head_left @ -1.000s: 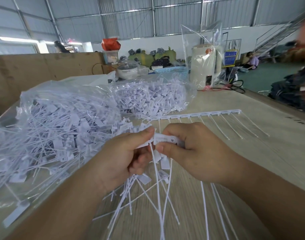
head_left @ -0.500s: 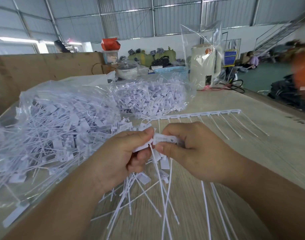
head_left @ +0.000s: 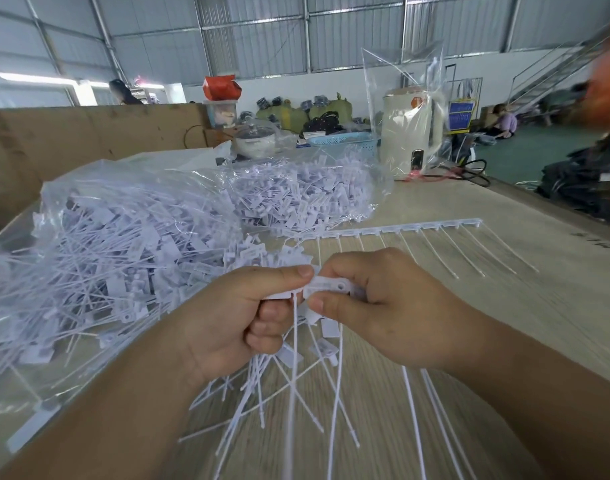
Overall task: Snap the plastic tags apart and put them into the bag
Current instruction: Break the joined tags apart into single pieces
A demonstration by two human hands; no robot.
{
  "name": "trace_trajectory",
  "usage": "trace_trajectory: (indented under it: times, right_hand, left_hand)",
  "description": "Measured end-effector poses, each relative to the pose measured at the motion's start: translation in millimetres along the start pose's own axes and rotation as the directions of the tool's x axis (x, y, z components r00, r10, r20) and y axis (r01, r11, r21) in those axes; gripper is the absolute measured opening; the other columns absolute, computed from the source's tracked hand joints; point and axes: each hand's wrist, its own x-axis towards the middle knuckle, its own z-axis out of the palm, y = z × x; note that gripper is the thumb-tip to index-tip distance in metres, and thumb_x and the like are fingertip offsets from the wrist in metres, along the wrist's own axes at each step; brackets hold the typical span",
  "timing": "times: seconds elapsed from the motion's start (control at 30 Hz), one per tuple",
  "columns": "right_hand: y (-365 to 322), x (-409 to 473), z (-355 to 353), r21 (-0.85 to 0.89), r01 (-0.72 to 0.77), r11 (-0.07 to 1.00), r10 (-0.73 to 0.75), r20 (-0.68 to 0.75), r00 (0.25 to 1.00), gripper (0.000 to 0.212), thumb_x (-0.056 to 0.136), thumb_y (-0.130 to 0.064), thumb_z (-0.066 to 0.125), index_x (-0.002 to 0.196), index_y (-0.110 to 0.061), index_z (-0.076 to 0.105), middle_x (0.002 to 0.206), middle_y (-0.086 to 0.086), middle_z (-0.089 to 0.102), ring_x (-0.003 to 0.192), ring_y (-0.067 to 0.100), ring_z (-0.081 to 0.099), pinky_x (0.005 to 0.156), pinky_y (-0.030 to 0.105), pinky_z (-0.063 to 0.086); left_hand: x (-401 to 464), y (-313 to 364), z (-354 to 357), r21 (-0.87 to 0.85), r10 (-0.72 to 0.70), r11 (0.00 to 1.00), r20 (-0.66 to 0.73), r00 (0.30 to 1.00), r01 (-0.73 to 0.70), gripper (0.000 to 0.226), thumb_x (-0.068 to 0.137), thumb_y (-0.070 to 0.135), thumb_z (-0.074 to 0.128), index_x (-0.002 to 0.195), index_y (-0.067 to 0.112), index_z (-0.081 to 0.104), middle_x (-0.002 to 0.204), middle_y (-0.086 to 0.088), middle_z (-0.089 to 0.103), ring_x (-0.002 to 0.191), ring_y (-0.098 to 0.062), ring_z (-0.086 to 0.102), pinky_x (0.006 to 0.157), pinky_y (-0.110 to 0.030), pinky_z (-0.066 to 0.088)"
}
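Head view, left hand [head_left: 241, 320] and right hand [head_left: 383, 306] pinching tag strip [head_left: 326, 285]

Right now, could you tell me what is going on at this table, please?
A person is breaking a strip of white plastic tags apart: the left hand and right hand each pinch it side by side. Loose tags hang below the hands. Another uncut strip lies on the table, and the clear bag on the left holds many tags.
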Motion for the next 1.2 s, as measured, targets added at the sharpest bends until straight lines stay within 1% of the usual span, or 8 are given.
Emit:
trace_trajectory:
  times: [0.13,0.43,0.5,0.6,0.73,0.9,1.03,1.2]
  right_hand:
    - [2.0,0.3,1.1,-0.058,-0.029,0.998,0.030,0.019,0.999,0.019,0.091,-0.037,0.062,0.076,-0.027,0.058,0.047,-0.019,0.050,0.041,0.006,0.045,0.043,0.016,0.030]
    - [4.1,0.9,3.1,-0.053,-0.043,0.998,0.043,0.004,0.999,0.029,0.090,-0.039,0.062,0.070,-0.019,0.054,0.051,-0.015,0.049,0.043,0.007,0.041,0.045,0.022,0.032]
    - [2.5,0.2,3.2,0.060,-0.042,0.997,0.042,-0.007,0.999,0.029,0.091,-0.034,0.064,0.067,-0.021,0.053,0.047,-0.015,0.045,0.041,0.004,0.039,0.044,0.017,0.030]
    - [1.0,0.7,1.6,0.141,-0.008,0.990,0.012,-0.027,1.000,0.031,0.092,-0.026,0.064,0.064,-0.032,0.052,0.046,-0.017,0.044,0.041,0.002,0.039,0.044,0.010,0.029]
    - [3.0,0.8,1.1,0.121,-0.004,0.993,0.009,-0.044,0.999,0.027,0.093,-0.022,0.063,0.068,-0.026,0.054,0.045,-0.017,0.044,0.041,0.002,0.040,0.044,0.010,0.029]
    - [15.3,1.8,-10.4,0.071,-0.104,0.992,0.112,-0.115,0.987,0.034,0.092,-0.033,0.061,0.062,-0.024,0.050,0.047,-0.012,0.042,0.042,0.004,0.037,0.045,0.017,0.029]
    - [20.7,3.7,-13.1,0.046,-0.142,0.989,0.145,-0.091,0.985,0.035,0.091,-0.033,0.061,0.064,-0.014,0.049,0.048,-0.012,0.039,0.043,0.004,0.035,0.048,0.017,0.030]
    - [22.8,1.1,-9.5,0.038,-0.126,0.991,0.127,-0.028,0.992,0.038,0.091,-0.034,0.062,0.063,-0.013,0.047,0.049,-0.011,0.038,0.044,0.004,0.034,0.048,0.018,0.031]
  left_hand:
    - [-0.9,2.0,-0.3,0.131,0.073,0.989,-0.029,0.997,-0.069,0.034,0.058,0.023,0.089,0.055,0.017,0.055,0.043,0.006,0.029,0.036,-0.006,0.023,0.036,-0.015,0.019]
    - [-2.8,3.8,4.8,0.357,0.270,0.910,-0.125,0.955,-0.210,0.030,0.052,0.040,0.080,0.057,0.014,0.065,0.044,0.005,0.033,0.038,-0.009,0.026,0.041,-0.016,0.023]
    - [-2.2,2.0,4.4,0.244,0.246,0.946,-0.101,0.964,-0.216,0.028,0.057,0.025,0.088,0.055,0.014,0.063,0.042,0.005,0.033,0.037,-0.007,0.026,0.039,-0.015,0.025]
    - [-1.3,0.9,4.2,0.011,0.197,0.980,-0.055,0.979,-0.197,0.023,0.068,0.022,0.074,0.054,0.015,0.057,0.043,0.003,0.032,0.037,-0.007,0.026,0.037,-0.016,0.023]
    - [1.6,-1.3,9.4,-0.029,0.166,0.985,-0.060,0.984,-0.168,0.027,0.071,0.021,0.078,0.054,0.019,0.057,0.044,0.004,0.034,0.037,-0.007,0.029,0.036,-0.017,0.024]
    - [0.8,14.8,-29.3,-0.298,0.169,0.911,-0.361,0.917,-0.285,0.020,0.074,0.028,0.066,0.063,0.022,0.050,0.055,0.008,0.029,0.043,-0.006,0.024,0.036,-0.016,0.019]
    - [-0.8,13.9,-29.4,0.087,0.203,0.979,-0.295,0.934,-0.186,0.017,0.060,0.032,0.078,0.063,0.019,0.069,0.051,0.006,0.032,0.042,-0.007,0.023,0.035,-0.016,0.021]
    - [-3.2,12.2,-32.5,0.353,0.144,0.935,-0.303,0.942,-0.029,0.026,0.056,0.030,0.083,0.079,0.020,0.074,0.045,0.011,0.042,0.036,-0.003,0.032,0.036,-0.017,0.027]
